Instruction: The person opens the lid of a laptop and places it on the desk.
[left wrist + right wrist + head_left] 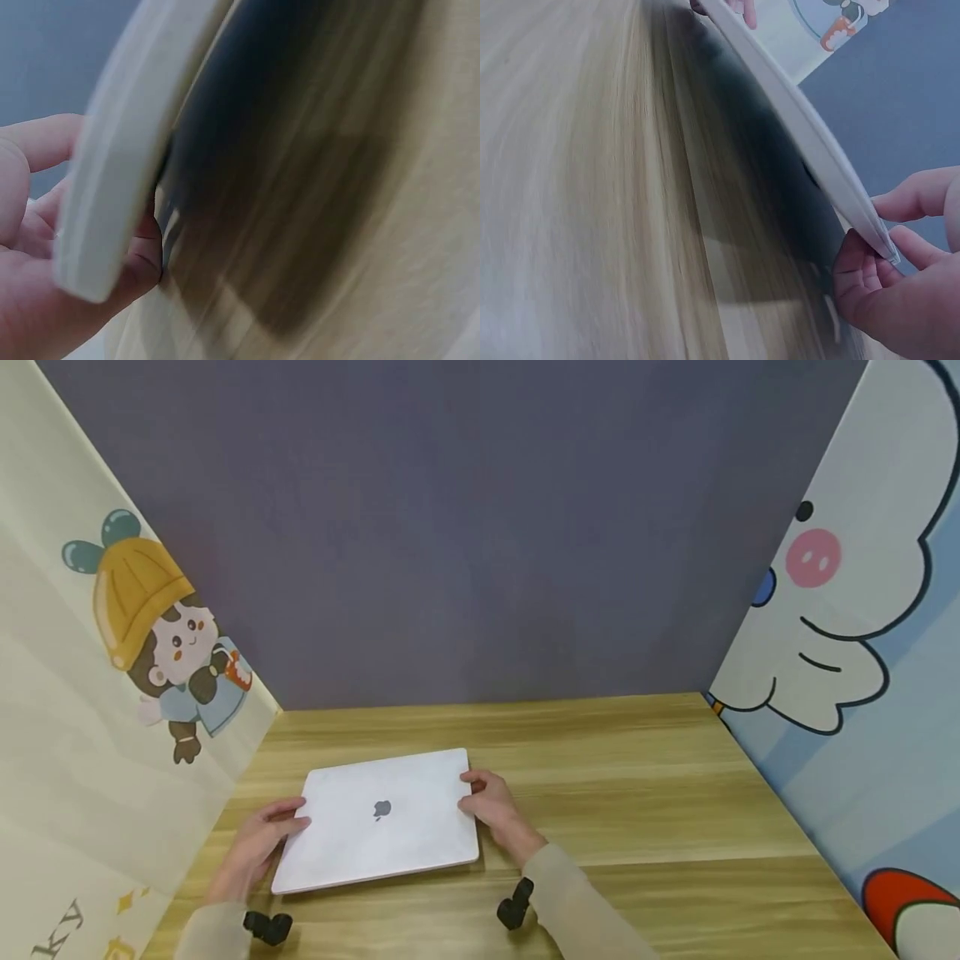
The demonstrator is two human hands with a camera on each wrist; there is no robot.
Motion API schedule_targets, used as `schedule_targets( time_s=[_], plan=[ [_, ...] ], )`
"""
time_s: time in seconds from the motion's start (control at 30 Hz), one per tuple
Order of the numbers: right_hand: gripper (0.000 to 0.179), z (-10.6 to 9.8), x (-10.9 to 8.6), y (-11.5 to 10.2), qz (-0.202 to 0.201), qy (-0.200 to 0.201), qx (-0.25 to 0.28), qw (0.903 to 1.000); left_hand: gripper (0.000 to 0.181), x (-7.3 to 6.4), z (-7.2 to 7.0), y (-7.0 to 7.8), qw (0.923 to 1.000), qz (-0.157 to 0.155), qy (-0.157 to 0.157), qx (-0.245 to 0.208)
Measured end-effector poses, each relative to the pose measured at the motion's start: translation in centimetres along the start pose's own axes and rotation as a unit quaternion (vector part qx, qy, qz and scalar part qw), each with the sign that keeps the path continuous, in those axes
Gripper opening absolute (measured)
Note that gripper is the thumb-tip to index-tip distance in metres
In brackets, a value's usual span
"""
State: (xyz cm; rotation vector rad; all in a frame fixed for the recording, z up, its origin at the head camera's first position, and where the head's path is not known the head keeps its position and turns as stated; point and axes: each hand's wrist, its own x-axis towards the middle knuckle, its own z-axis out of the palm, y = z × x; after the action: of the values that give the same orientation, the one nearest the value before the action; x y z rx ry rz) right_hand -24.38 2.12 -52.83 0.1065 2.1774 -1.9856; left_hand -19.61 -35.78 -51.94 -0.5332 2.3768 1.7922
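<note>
Pale wood-grained desk [675, 793] before a dark grey backdrop [480, 527], with printed walls to either side. Central to the scene, closed silver-white laptop [367, 843], lid uppermost and bearing a dark apple-shaped mark [382, 808], leaf toward the near edge. Position: over the left-hand part of the desk, slightly askew, right end farther back than the left. Near edge raised apart from the wood in both wrist views, with shadow [300, 300] beneath; contact at the far edge impossible to tell. At the left short side, left hand [262, 842] clamped on the laptop, thumb over the lid and other fingers tucked below. At the right short side, right hand [491, 806] likewise clamped on the laptop, edge held between digits above and curled digits underneath. Behind the hands, pale sleeves [581, 906], with a small black device [515, 904] at each wrist. Farther out, on the cream left wall [60, 693], printed child figure [180, 693] in a yellow hat [138, 597], with a red-and-white cup [238, 671]; lower down, dark lettering [57, 929]. On the light-blue right wall [915, 718], large white cartoon creature [870, 568] outlined in black, with a round pink patch [813, 557]; near the bottom corner, red shape [900, 892], partly out of view.
</note>
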Motion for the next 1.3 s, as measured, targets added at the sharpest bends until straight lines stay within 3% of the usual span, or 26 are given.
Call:
schedule_targets(
  time_s=[0.37,0.6,1.3],
  plan=[
    [0.053,-3.3,0.5,0.3,-0.001,0.009,-0.01,0.9999,0.061,-0.7,2.7,1.4,0.9975,0.043,-0.01,0.056],
    [0.051,-5.4,0.5,0.3,0.004,0.017,-0.011,0.9998,0.062,-1.0,4.5,2.1,0.9953,0.065,-0.032,0.065],
    [0.043,-11.2,-0.3,0.9,-0.004,0.033,-0.027,0.9991,0.059,-1.1,9.4,4.0,0.9896,0.113,-0.087,0.018]
  ],
)
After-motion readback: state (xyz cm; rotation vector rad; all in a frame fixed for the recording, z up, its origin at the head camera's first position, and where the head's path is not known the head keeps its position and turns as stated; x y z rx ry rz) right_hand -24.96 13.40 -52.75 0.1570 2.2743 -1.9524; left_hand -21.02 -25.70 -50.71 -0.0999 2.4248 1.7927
